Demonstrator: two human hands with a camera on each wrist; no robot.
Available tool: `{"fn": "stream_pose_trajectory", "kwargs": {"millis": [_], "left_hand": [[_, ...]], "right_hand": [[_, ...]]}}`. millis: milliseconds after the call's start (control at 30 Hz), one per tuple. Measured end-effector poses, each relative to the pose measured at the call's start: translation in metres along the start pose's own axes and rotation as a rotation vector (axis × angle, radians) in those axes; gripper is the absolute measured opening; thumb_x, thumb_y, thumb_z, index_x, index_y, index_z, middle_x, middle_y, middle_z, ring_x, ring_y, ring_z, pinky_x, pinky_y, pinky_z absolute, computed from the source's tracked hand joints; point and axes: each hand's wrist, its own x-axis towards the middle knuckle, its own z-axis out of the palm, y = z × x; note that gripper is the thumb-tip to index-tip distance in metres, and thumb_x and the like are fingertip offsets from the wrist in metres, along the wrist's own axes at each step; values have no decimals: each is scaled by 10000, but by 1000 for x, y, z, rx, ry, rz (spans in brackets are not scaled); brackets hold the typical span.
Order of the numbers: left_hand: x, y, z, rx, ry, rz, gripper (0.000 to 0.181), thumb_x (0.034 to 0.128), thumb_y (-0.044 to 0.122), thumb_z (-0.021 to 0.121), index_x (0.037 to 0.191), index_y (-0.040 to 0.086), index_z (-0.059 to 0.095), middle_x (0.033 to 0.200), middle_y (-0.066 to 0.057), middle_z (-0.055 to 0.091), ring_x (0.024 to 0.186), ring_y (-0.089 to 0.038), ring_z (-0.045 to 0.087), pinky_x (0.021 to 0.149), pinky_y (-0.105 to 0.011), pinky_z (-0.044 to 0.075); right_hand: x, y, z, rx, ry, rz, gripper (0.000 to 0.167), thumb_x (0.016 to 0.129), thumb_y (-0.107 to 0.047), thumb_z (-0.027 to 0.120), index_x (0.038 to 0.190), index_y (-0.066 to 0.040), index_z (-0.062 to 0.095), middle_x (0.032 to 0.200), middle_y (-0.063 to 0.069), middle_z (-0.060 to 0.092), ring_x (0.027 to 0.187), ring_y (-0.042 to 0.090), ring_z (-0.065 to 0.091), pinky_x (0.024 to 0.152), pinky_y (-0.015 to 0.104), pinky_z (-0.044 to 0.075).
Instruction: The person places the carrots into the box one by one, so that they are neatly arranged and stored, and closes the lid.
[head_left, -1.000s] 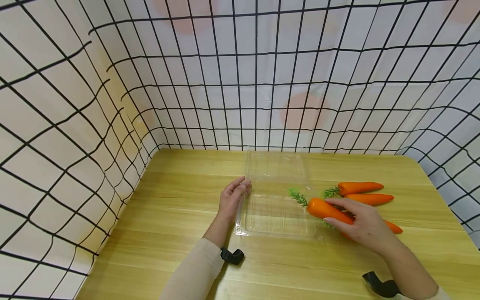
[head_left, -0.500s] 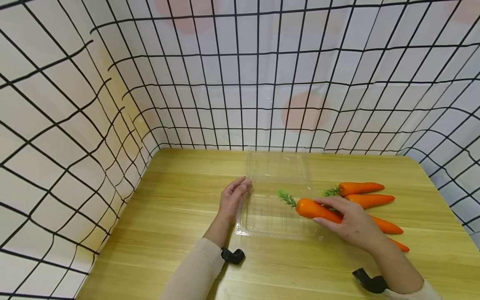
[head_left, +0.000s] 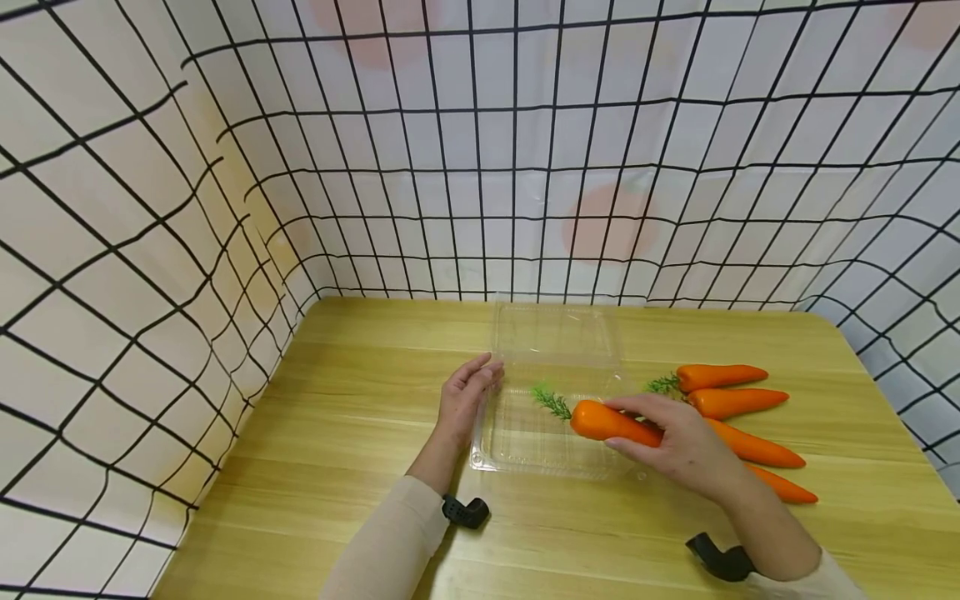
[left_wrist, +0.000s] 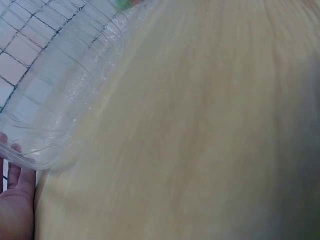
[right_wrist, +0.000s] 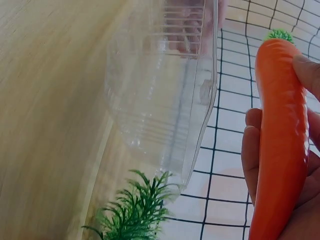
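1. Drawn leftward over the past second, an orange carrot [head_left: 600, 421] travels with the right hand [head_left: 678, 442] across a clear plastic container [head_left: 525, 454], while the left hand [head_left: 460, 400] has stayed put.
2. Right fingers [head_left: 637, 403] are clamped on the carrot, thumb on its near side; its thick end and green top [head_left: 553, 402] point out to the left of them, its tip hidden under the palm.
3. Seen from the head, the carrot lies across the container's right part; the right wrist view shows it raised, apart from the plastic.
4. Left fingers [head_left: 474, 367] are extended and close together at the container's left rim, fingertips showing through the plastic in the left wrist view.
5. Beyond and between both sets of fingers, the container's clear lid [head_left: 555, 333] lies folded back.
6. Four more carrots rest on the wood-grain tabletop [head_left: 360, 358]: a far carrot [head_left: 723, 375] and a second carrot [head_left: 738, 402] beyond and right of the right fingers, a third carrot [head_left: 768, 447] and a near carrot [head_left: 783, 485] to their right, partly behind the hand.
7. Black wire grid [head_left: 514, 109] rises past all fingers.
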Motion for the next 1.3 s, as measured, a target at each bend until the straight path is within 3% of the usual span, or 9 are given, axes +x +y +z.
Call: {"fn": "stream_pose_trajectory", "kwargs": {"millis": [700, 900, 1133, 1300], "left_hand": [[0, 0, 0, 44, 15, -5, 428, 1028, 87, 560, 1424, -68, 517, 1358, -226, 652, 1289, -349, 627, 1110, -397, 490], [0, 0, 1, -13, 10, -19, 431, 1032, 78, 548, 1430, -81, 501, 1355, -230, 654, 1304, -365, 611, 1112, -452, 482], [-2, 1, 1, 13, 3, -18, 430, 1041, 94, 534, 1436, -73, 500, 1361, -223, 653, 1305, -355, 613, 1116, -423, 481], [-2, 1, 2, 34, 25, -18, 414, 1032, 101, 553, 1418, -48, 537, 1340, -205, 673, 1264, -321, 650, 1092, -405, 504]], "right_hand": [[13, -11, 25, 100, -37, -107, 417, 878, -354, 811, 1275, -288, 701, 1246, -58, 723, 1027, 105, 667, 838, 301, 582], [18, -13, 38, 129, -54, -149, 411, 860, -288, 833, 1251, -280, 706, 1227, -72, 724, 1038, 74, 656, 869, 317, 583], [22, -13, 48, 132, -87, -160, 407, 869, -378, 814, 1252, -289, 708, 1215, -82, 723, 1025, 80, 658, 849, 307, 580], [26, -14, 55, 95, -114, -135, 409, 883, -453, 782, 1258, -306, 708, 1233, -74, 721, 1089, 138, 669, 901, 385, 577]]}}
